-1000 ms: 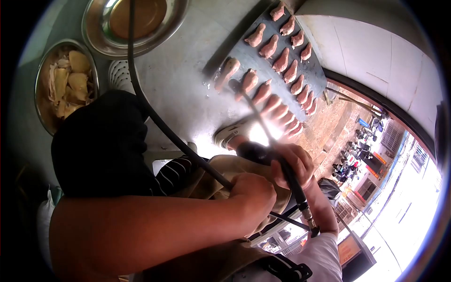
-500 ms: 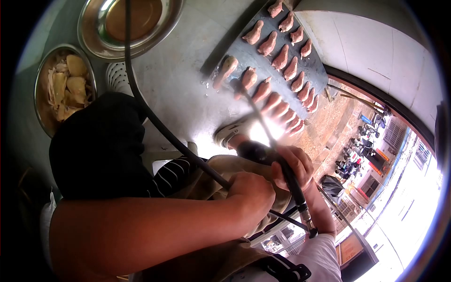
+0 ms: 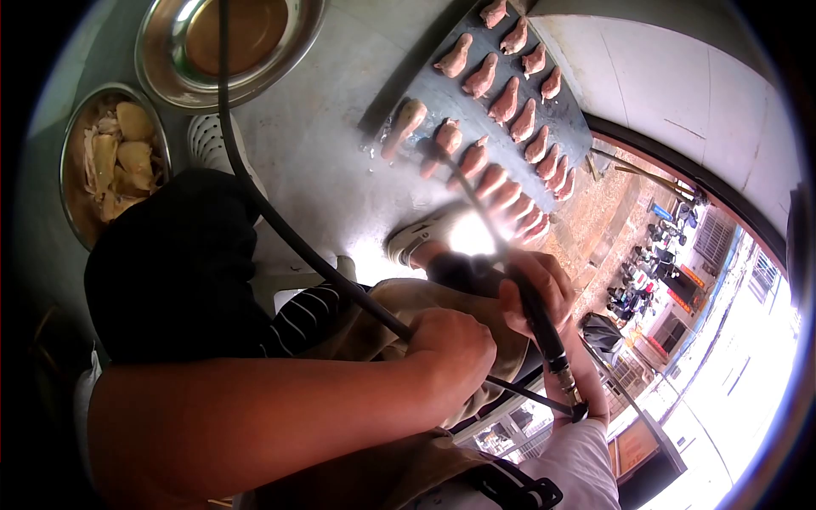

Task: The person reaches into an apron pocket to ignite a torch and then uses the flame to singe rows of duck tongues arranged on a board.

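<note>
My left hand (image 3: 450,344) is closed around a black hose (image 3: 285,225), which arcs up past the left knee and out of view at the top. My right hand (image 3: 544,285) grips the black handle of a long, torch-like wand (image 3: 548,338), with a metal fitting at its rear. The wand's thin, blurred tube points away to a dark tip over the near rows of pale pink pieces of raw poultry (image 3: 503,102). Those pieces lie in rows on a grey board (image 3: 544,78). No flame shows clearly; strong glare surrounds the tube.
A metal bowl of yellowish pieces (image 3: 70,161) stands at the left, beside a wide metal basin (image 3: 312,38) of brownish liquid. My shoes (image 3: 212,140) rest on the grey floor (image 3: 340,89). A doorway edge (image 3: 680,166) borders a street with parked motorcycles (image 3: 633,280).
My right hand has shifted slightly to the right, and the rear of the wand has moved right and down. My left hand keeps its grip on the hose, nearly still.
</note>
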